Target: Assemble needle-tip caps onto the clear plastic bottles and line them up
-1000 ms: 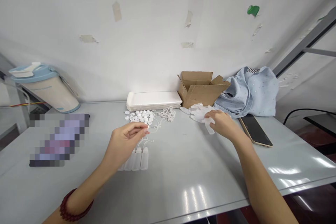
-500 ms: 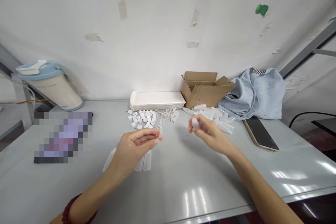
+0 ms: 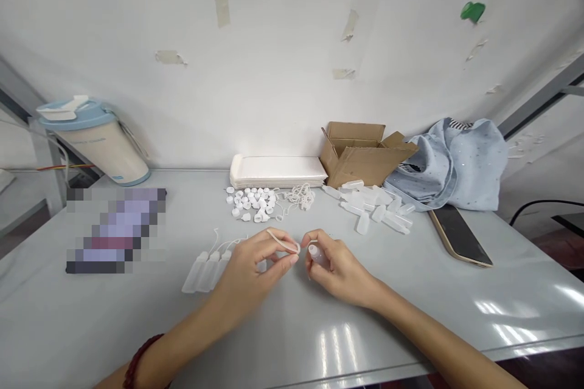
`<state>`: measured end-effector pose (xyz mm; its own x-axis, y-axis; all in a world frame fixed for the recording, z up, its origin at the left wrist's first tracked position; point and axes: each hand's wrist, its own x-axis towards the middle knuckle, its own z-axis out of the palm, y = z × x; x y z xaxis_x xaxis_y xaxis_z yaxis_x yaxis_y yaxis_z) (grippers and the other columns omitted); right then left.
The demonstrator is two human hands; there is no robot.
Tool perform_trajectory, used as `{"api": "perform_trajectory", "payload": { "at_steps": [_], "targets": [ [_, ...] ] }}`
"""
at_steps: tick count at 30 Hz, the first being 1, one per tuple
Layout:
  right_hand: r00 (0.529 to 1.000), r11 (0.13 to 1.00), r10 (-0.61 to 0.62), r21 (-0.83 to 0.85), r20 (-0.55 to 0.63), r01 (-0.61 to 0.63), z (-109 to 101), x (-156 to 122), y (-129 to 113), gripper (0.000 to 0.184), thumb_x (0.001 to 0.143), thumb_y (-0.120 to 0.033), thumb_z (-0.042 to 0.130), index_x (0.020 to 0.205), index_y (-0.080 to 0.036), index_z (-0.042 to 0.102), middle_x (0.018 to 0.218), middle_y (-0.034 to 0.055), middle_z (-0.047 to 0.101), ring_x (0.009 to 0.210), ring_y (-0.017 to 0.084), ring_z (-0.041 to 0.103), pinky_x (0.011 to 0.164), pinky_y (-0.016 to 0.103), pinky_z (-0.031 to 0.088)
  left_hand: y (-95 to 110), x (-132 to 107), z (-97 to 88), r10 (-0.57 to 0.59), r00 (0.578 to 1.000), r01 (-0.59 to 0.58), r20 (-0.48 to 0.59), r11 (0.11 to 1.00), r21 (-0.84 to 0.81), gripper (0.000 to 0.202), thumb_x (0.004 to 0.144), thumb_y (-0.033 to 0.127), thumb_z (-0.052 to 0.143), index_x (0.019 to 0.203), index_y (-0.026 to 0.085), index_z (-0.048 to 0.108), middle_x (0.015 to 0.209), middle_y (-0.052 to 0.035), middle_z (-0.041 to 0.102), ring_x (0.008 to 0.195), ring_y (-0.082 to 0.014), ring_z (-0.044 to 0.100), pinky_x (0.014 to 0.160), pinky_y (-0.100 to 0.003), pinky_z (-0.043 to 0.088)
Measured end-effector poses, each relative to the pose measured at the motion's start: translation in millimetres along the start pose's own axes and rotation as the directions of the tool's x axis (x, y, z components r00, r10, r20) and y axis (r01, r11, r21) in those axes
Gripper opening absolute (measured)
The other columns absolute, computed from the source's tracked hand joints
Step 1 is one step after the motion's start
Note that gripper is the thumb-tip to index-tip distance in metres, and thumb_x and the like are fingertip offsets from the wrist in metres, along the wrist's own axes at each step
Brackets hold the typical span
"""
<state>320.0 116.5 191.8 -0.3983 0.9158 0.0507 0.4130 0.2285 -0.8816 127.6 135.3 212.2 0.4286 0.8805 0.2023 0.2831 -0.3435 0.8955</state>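
A thin white cord (image 3: 279,239) is pinched between the thumb and fingers of my left hand (image 3: 253,270). Close by on the right, my right hand (image 3: 342,267) is closed round a small translucent plastic bottle (image 3: 319,255), its open neck tilted up toward the cord. The two hands nearly meet above the table. Behind my left hand several bottles with cords at their tops (image 3: 206,272) lie side by side, partly hidden. Beyond the hands are a heap of white caps (image 3: 255,199), a tangle of white cords (image 3: 301,196) and a pile of loose bottles (image 3: 371,197).
A stack of white sheets (image 3: 280,171) and an open cardboard box (image 3: 371,164) stand by the wall. A blue cloth bag (image 3: 477,164) and a phone (image 3: 460,237) are at right. To the left are a tumbler (image 3: 107,149) and a pixelated device (image 3: 121,228).
My right hand has come left and nearer with the bottle, away from the pile. My left hand has shifted right with the cord, so the hands are now close together.
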Motion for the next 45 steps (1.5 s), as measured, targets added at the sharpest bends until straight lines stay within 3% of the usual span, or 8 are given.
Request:
{"api": "perform_trajectory", "payload": {
  "at_steps": [7, 12, 18, 25, 30, 33, 38, 45],
  "targets": [
    [0.997, 0.998, -0.047, -0.033, 0.068, 0.049, 5.2, -5.2, -2.7, 0.054, 0.077, -0.003, 0.043, 0.123, -0.024, 0.023, 0.075, -0.0067, 0.053, 0.058, 0.009, 0.045, 0.056, 0.020, 0.037, 2.4, -4.1, 7.5, 0.017, 1.000, -0.017, 0.016, 1.000, 0.024, 0.010, 0.081, 0.017, 0.059, 0.080, 0.021, 0.068, 0.087, 0.0006, 0.071, 0.074, -0.0136, 0.065, 0.069, -0.025, 0.052],
    [0.994, 0.991, -0.048, -0.123, 0.100, 0.061, 5.2, -7.1, -6.7, 0.052, 0.080, -0.004, 0.042, 0.125, -0.022, 0.024, 0.089, -0.0011, 0.059, 0.054, 0.008, 0.044, 0.056, 0.021, 0.037, 5.5, -5.0, 7.6, -0.084, 0.994, 0.084, 0.065, 0.996, 0.006, 0.009, 0.080, 0.019, 0.062, 0.085, 0.022, 0.068, 0.082, 0.0024, 0.071, 0.069, -0.0125, 0.064, 0.068, -0.024, 0.051],
    [0.992, 0.976, -0.038, -0.206, 0.123, 0.063, 5.2, -9.7, -4.5, 0.046, 0.083, -0.010, 0.041, 0.126, -0.020, 0.029, 0.081, 0.0011, 0.060, 0.061, 0.014, 0.055, 0.058, 0.025, 0.042, 3.9, -4.6, 9.3, -0.043, 0.996, 0.040, 0.075, 0.999, 0.031, 0.005, 0.080, 0.021, 0.063, 0.080, 0.021, 0.068, 0.078, 0.0016, 0.069, 0.068, -0.0128, 0.062, 0.068, -0.025, 0.049],
    [0.989, 0.966, -0.088, -0.231, 0.121, 0.114, 7.9, -10.7, -3.3, 0.044, 0.084, -0.010, 0.041, 0.125, -0.020, 0.029, 0.109, 0.0108, 0.059, 0.074, 0.018, 0.062, 0.063, 0.028, 0.047, 5.2, -3.9, 9.8, -0.035, 0.996, 0.030, 0.084, 0.998, 0.062, 0.004, 0.078, 0.024, 0.064, 0.078, 0.021, 0.067, 0.076, 0.0010, 0.067, 0.069, -0.0142, 0.060, 0.065, -0.026, 0.048],
    [0.989, 0.970, -0.097, -0.213, 0.116, 0.120, 10.1, -10.9, -4.5, 0.044, 0.087, -0.010, 0.039, 0.128, -0.021, 0.027, 0.108, 0.0109, 0.060, 0.076, 0.019, 0.063, 0.065, 0.031, 0.049, 6.4, -3.2, 9.4, -0.075, 0.994, 0.075, 0.083, 0.997, 0.004, 0.003, 0.075, 0.023, 0.066, 0.078, 0.021, 0.067, 0.077, 0.0007, 0.068, 0.070, -0.0148, 0.060, 0.067, -0.027, 0.049],
    [0.988, 0.981, -0.115, -0.146, 0.106, 0.130, 10.3, -9.8, -7.5, 0.045, 0.089, -0.010, 0.039, 0.131, -0.021, 0.026, 0.112, 0.0119, 0.059, 0.084, 0.020, 0.063, 0.071, 0.033, 0.050, 6.7, -3.7, 7.9, -0.091, 0.992, 0.091, 0.089, 0.996, -0.002, 0.004, 0.076, 0.022, 0.065, 0.079, 0.021, 0.067, 0.079, 0.0003, 0.068, 0.071, -0.0150, 0.060, 0.067, -0.027, 0.048],
    [0.990, 0.991, -0.115, 0.071, 0.080, 0.109, 5.3, -9.5, -14.2, 0.050, 0.089, -0.020, 0.051, 0.133, -0.022, 0.029, 0.124, 0.0106, 0.055, 0.106, 0.021, 0.057, 0.093, 0.038, 0.043, 8.3, -0.9, -2.6, -0.084, 0.989, 0.083, 0.124, 0.996, 0.012, 0.008, 0.078, 0.020, 0.064, 0.084, 0.023, 0.068, 0.082, 0.0015, 0.066, 0.072, -0.0140, 0.059, 0.069, -0.026, 0.046],
    [0.998, 0.924, -0.021, 0.383, 0.064, -0.005, -0.4, -6.0, -14.2, 0.035, 0.093, -0.028, 0.047, 0.127, -0.021, 0.043, 0.091, 0.0027, 0.064, 0.092, 0.017, 0.060, 0.088, 0.037, 0.044, 8.6, 1.6, -8.9, -0.076, 0.987, 0.075, 0.138, 0.997, 0.013, 0.020, 0.083, 0.021, 0.059, 0.099, 0.027, 0.069, 0.082, 0.0016, 0.066, 0.072, -0.0144, 0.057, 0.068, -0.027, 0.046]
  ]
}}
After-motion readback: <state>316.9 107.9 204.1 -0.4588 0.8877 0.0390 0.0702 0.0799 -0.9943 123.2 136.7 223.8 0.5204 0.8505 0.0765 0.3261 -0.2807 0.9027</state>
